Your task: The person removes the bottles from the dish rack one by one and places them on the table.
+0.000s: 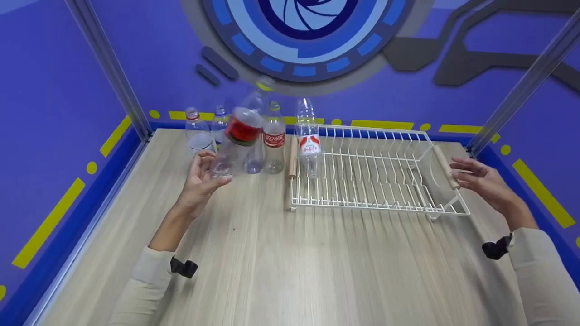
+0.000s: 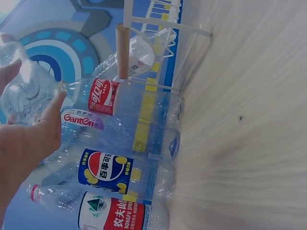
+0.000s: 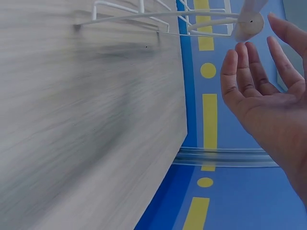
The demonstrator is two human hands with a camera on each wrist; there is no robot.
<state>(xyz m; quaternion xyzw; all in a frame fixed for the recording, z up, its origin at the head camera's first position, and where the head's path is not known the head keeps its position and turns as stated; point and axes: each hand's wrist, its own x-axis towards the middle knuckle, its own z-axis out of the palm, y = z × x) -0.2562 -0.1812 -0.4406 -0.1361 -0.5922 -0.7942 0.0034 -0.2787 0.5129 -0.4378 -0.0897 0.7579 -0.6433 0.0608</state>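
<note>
My left hand (image 1: 199, 183) grips a large clear plastic bottle (image 1: 244, 131) with a red label and a yellow ring at its neck, near its base. The bottle is tilted, its neck up to the right, in front of the standing bottles. In the left wrist view the bottle (image 2: 29, 91) lies between thumb and fingers, cut off by the frame edge. My right hand (image 1: 482, 181) is beside the wooden handle (image 1: 446, 166) at the right end of a white wire dish rack (image 1: 362, 206). Its fingers are loosely bent, fingertips close to the handle (image 3: 248, 26) in the right wrist view.
A clear bottle (image 1: 310, 145) with a red and white label sits in the rack's left end. Left of the rack stand a Coca-Cola bottle (image 1: 274, 139), a Ganten bottle (image 2: 81, 120), a Pepsi bottle (image 2: 106, 171) and a Nongfu Spring bottle (image 2: 115, 212). Blue panels (image 1: 41, 113) border the wooden table (image 1: 272, 262).
</note>
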